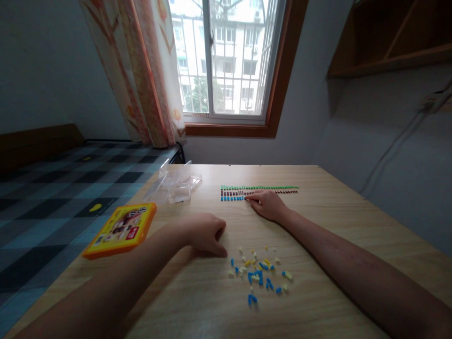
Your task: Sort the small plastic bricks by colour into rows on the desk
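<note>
Three rows of tiny toy bricks lie on the table: a green row (259,188) at the back, a dark brown row (233,193) in the middle and a shorter blue row (231,198) in front. At the right end of the blue row, my right hand (268,205) pinches a small blue brick, mostly hidden by the fingertips. It covers part of the brown row. My left hand (206,234) rests on the table with curled fingers and the thumb apart, holding nothing. Just right of it is a loose scatter of blue, yellow and cream bricks (260,277).
A yellow-orange box (122,230) lies on the table's left side. Behind it stand clear plastic containers (178,186). Left of the wooden table (318,221) is a bed with a checked cover (70,188). A window (236,61) and curtain (141,70) are beyond.
</note>
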{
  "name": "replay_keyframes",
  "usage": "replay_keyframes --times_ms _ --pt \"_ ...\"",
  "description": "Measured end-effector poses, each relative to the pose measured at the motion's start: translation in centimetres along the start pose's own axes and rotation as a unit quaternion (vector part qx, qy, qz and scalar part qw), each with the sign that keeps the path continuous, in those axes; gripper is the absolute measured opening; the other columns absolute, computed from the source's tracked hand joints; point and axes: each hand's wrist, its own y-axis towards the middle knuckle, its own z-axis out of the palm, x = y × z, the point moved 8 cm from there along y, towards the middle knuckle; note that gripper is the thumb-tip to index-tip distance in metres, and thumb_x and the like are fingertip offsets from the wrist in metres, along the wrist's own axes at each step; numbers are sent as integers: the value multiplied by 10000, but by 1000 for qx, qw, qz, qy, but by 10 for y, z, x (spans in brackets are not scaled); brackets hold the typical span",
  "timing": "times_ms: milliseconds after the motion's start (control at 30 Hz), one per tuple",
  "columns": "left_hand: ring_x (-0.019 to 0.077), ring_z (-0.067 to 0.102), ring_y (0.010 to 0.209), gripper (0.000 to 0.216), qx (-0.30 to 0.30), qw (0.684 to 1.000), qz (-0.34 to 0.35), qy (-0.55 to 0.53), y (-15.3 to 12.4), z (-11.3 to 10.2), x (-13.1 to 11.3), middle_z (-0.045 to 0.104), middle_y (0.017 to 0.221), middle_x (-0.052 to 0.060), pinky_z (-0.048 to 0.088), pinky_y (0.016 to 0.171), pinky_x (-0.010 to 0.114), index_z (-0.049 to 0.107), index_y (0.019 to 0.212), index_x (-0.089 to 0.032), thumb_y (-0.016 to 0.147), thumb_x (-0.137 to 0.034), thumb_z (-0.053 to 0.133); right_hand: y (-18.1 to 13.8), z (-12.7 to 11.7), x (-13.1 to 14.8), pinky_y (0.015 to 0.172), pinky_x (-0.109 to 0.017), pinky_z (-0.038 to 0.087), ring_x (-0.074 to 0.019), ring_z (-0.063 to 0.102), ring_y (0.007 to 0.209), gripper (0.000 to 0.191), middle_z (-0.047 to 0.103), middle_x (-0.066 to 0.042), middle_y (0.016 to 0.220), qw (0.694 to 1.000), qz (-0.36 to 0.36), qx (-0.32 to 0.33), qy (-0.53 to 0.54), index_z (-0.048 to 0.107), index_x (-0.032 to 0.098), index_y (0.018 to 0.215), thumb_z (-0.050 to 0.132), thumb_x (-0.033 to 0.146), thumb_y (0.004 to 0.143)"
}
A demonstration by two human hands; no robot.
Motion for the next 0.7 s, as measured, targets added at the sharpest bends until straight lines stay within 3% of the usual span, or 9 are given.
replay_keyframes --times_ms 200,367,600,700 --pt "195 563 655 435 0 1000 -2 2 -1 -1 -1 685 821 65 426 586 306 643 810 -204 657 -611 653 -1 -3 2 791 -268 473 -183 655 876 271 736 -65 986 999 -20 -10 26 755 210 1055 529 220 905" --pt "208 571 666 446 -2 1000 5 16 -3 -2 -4 691 839 81 434 598 319 657 851 -207 706 -624 595 -5 -8 13 691 -252 437 -144 584 690 243 708 -55 815 995 -40 -12 87 759 178 1002 562 193 861" --pt "241 606 718 658 0 1000 -16 21 -4 -1 -8 703 884 128 454 645 346 678 941 -191 723 -775 468 -18 9 51 565 -212 374 -109 513 600 187 633 -5 660 953 -76 182 229 763 163 875 656 300 805" --pt "268 627 777 722 2 999 -24 31 -5 0 -11 709 932 148 470 675 361 674 974 -187 698 -817 454 -19 10 57 570 -214 370 -107 510 605 193 619 2 656 951 -76 196 227 759 159 857 660 316 803"
